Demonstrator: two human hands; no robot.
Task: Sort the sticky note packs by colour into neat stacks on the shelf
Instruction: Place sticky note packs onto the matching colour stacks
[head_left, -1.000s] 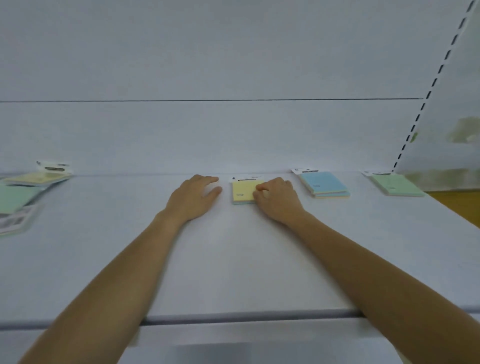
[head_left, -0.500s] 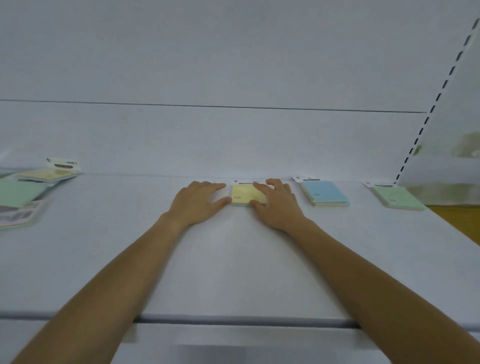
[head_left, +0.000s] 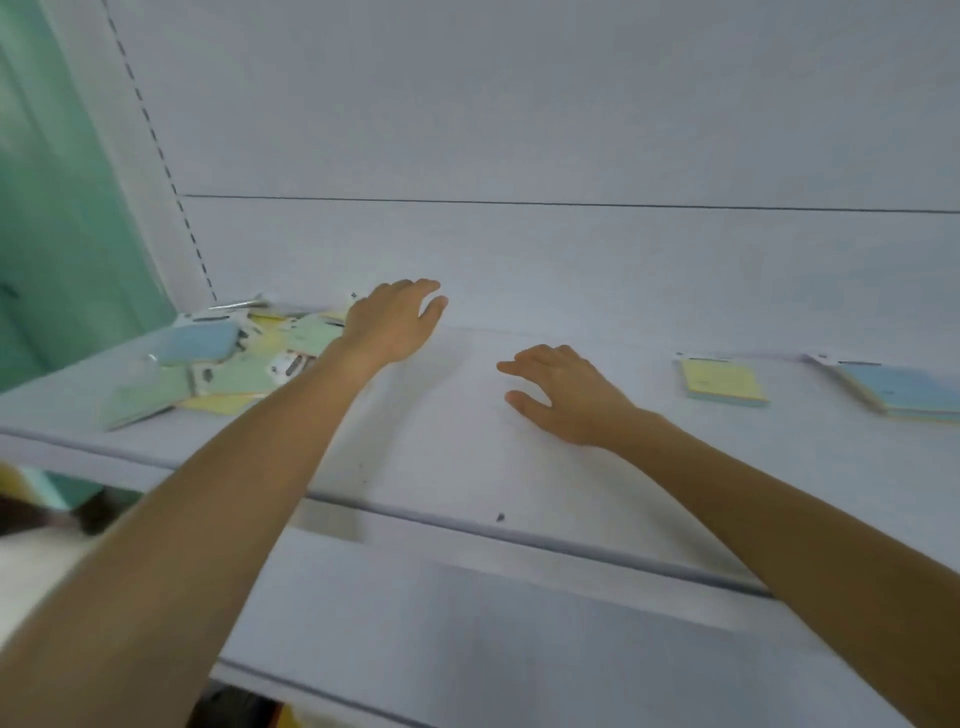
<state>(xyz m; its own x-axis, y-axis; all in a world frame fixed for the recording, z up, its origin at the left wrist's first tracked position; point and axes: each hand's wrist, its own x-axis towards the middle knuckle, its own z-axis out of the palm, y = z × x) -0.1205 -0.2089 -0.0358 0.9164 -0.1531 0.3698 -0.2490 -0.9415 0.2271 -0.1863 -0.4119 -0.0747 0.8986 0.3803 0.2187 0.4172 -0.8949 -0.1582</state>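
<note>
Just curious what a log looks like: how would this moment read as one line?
left hand open, by unsorted pile | right hand open, empty | yellow stack, blue stack apart on shelf

Green wall (head_left: 52, 208), slotted upright (head_left: 155, 137) — white back panel (head_left: 519, 104)

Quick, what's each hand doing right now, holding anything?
Left hand: open, holding nothing, next to the mixed pile of packs.
Right hand: open, fingers spread over the shelf, holding nothing.
</note>
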